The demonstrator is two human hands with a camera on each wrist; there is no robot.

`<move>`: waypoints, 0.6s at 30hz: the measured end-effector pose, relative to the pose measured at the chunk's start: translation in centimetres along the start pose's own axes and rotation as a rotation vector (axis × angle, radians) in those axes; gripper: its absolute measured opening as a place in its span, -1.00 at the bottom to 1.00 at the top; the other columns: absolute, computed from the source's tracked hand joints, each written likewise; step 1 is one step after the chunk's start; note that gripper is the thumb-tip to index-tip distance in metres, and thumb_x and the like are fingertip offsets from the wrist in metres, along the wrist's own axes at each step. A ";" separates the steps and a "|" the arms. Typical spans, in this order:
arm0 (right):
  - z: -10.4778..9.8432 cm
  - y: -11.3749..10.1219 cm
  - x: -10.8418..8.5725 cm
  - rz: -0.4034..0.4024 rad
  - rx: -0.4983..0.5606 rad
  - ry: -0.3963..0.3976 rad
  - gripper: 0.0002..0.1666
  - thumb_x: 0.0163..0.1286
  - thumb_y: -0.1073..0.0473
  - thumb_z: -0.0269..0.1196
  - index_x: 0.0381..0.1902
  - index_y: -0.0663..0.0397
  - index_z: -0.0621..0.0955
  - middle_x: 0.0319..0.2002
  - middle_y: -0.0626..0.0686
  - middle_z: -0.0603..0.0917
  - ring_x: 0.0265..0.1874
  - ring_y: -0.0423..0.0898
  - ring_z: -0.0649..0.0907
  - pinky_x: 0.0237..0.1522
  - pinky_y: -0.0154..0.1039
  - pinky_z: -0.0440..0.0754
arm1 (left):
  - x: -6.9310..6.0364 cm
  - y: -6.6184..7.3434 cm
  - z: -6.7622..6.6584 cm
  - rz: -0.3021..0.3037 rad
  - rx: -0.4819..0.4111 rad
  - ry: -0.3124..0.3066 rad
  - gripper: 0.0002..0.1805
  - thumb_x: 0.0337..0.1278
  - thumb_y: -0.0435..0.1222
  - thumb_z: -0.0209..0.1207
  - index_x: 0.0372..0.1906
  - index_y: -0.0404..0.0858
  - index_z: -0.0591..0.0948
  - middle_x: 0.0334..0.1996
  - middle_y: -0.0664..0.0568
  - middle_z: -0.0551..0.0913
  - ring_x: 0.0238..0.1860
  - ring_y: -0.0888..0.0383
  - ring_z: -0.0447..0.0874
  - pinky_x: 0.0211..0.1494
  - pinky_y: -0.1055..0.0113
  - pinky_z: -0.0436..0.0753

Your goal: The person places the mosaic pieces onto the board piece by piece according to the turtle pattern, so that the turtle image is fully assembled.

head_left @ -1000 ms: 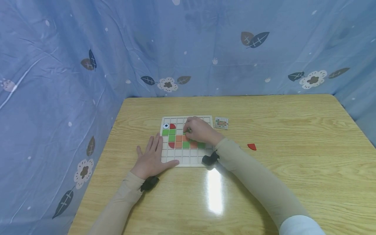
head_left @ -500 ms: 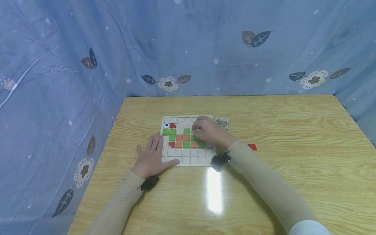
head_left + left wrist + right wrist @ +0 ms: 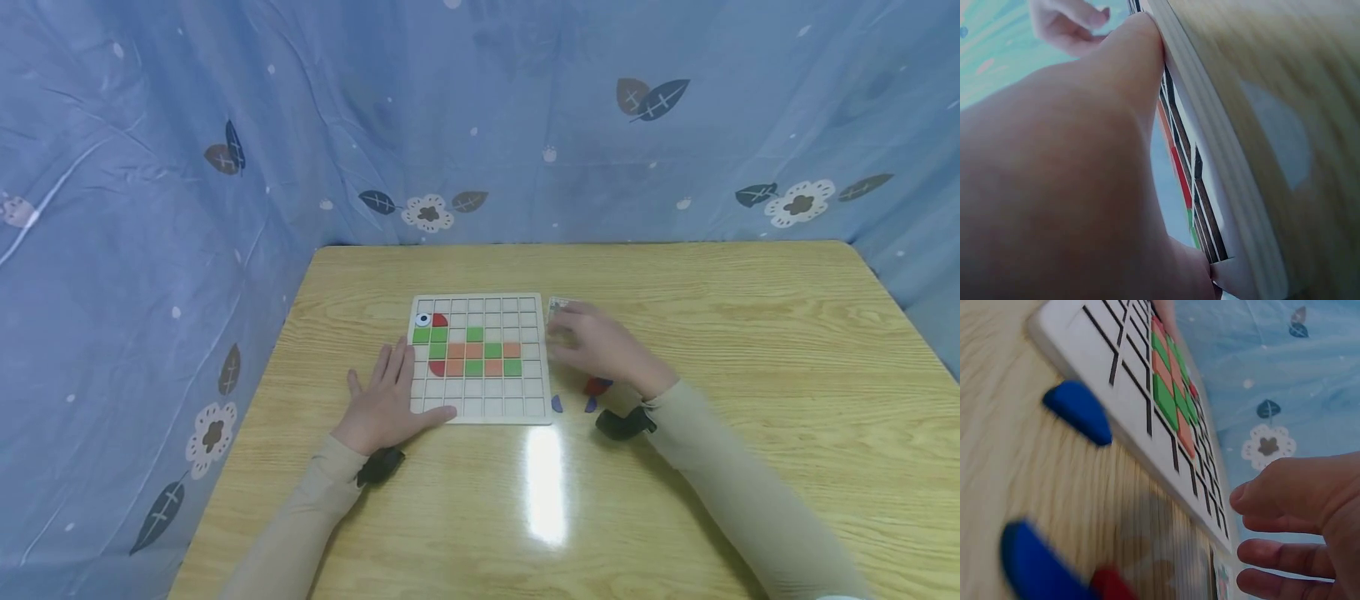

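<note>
At the left, the left hand (image 3: 382, 412) lay spread wide, its fingers along the left edge of the board (image 3: 528, 408) and its thumb over the near left corner. The board rested flat on the wood-grained table (image 3: 750, 333), left of centre.

Pieces counted on the board: one eye disc (image 3: 423, 320), two red pieces (image 3: 437, 367) with a rounded side, seven green squares (image 3: 438, 350) and five orange squares (image 3: 456, 350).

Right of the board, the picture card (image 3: 557, 304) lay partly covered by the right hand (image 3: 603, 343). That hand was blurred, its fingers bent; the right wrist view showed thumb and fingers standing moderately apart.

Nearer the person, the head view showed three blue pieces (image 3: 557, 404) and a loose red piece (image 3: 595, 387), partly screened by the right wrist. The right wrist view took in only two of the blue, but showed their thickness and curved sides. Only the left wrist view gave the layered side of the board, close beside the left thumb.

Two black wrist devices (image 3: 625, 424) were noted, one per arm.
</note>
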State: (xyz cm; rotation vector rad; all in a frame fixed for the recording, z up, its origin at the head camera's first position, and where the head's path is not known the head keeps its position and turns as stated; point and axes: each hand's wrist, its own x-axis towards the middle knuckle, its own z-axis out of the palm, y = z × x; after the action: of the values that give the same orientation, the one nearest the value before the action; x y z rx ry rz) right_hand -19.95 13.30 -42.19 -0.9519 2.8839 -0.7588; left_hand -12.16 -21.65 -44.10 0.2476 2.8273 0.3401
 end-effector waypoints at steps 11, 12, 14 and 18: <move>-1.0 0.5 -3.1 0.143 -0.097 -0.053 -0.60 0.34 0.11 0.41 0.04 0.24 0.73 -0.07 0.17 0.70 -0.14 0.05 0.65 -0.11 0.04 0.72 | 0.0 0.0 0.0 0.000 0.000 0.000 0.40 0.11 0.56 0.05 0.69 -0.31 -0.18 0.72 -0.15 -0.30 0.71 -0.22 -0.31 0.42 -0.66 -0.22; -1.1 0.5 -3.2 0.163 -0.114 -0.061 -0.57 0.33 0.08 0.41 0.06 0.24 0.73 -0.08 0.17 0.69 -0.19 0.03 0.64 -0.17 0.02 0.72 | 0.0 0.0 0.0 0.001 0.001 0.000 0.40 0.11 0.56 0.05 0.69 -0.30 -0.18 0.72 -0.15 -0.30 0.71 -0.22 -0.30 0.42 -0.66 -0.22; -1.3 0.3 -3.5 0.190 -0.145 -0.078 -0.51 0.32 0.04 0.41 0.09 0.25 0.71 -0.12 0.16 0.67 -0.29 -0.01 0.61 -0.30 -0.05 0.68 | 0.0 -0.1 0.0 0.002 0.002 0.002 0.40 0.11 0.57 0.05 0.69 -0.31 -0.18 0.72 -0.15 -0.29 0.71 -0.22 -0.29 0.42 -0.66 -0.21; -1.4 -0.1 -3.8 0.213 -0.163 -0.108 -0.46 0.30 0.03 0.40 0.11 0.27 0.66 -0.20 0.14 0.61 -0.42 -0.06 0.55 -0.46 -0.18 0.55 | 0.0 -0.1 0.1 0.007 0.009 0.010 0.40 0.10 0.57 0.05 0.69 -0.31 -0.17 0.72 -0.16 -0.28 0.71 -0.22 -0.28 0.42 -0.66 -0.19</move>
State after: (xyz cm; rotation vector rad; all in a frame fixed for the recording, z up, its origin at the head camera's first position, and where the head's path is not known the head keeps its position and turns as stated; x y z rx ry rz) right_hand -17.05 15.99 -41.45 -0.6573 2.9229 -0.4499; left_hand -12.15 -21.75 -44.25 0.2588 2.8389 0.3304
